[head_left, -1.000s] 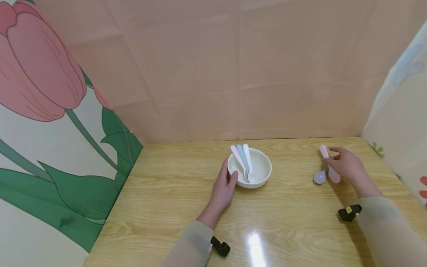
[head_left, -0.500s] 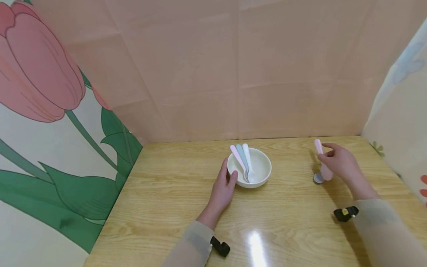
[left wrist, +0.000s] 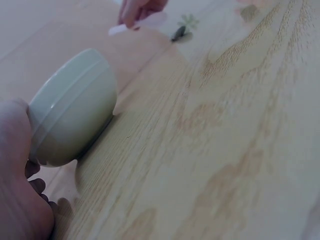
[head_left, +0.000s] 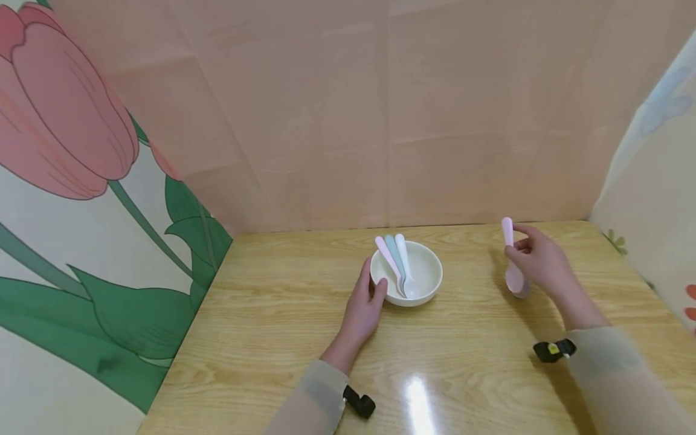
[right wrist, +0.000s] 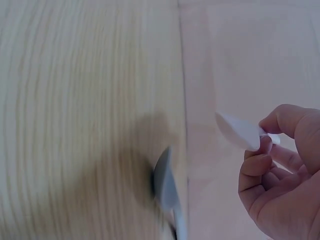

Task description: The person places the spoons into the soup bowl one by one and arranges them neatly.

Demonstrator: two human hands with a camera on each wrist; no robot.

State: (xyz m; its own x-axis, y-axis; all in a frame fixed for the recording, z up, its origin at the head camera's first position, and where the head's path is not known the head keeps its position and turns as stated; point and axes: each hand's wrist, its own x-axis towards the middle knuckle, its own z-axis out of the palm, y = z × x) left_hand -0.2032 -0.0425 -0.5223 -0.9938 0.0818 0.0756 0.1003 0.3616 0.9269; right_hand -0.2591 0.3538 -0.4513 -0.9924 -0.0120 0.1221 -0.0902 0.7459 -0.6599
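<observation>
My left hand (head_left: 365, 308) holds the near-left side of a white bowl (head_left: 428, 270), thumb at the rim and fingers along the outer wall. Inside lean a pink-handled utensil (head_left: 387, 252), a blue one (head_left: 394, 249) and a white spoon (head_left: 403, 249), handles over the far rim. At the right, my right hand (head_left: 541, 261) pinches a pink spoon (head_left: 507, 229) by its handle, above the table, handle end up. Under it a greyish-lavender spoon (right wrist: 166, 185) lies on the table; in the head view the pink spoon mostly covers it.
The wooden table (head_left: 261, 326) ends at a pinkish-beige backdrop (head_left: 304, 139). A wall with a tulip picture (head_left: 70, 103) stands at the left, a pale patterned panel (head_left: 658, 199) at the right. Each wrist carries a small black camera (head_left: 359, 402).
My right hand has lifted the pink spoon off the table and moved it left and farther away, across the lavender spoon. The left hand and bowl have stayed in place.
</observation>
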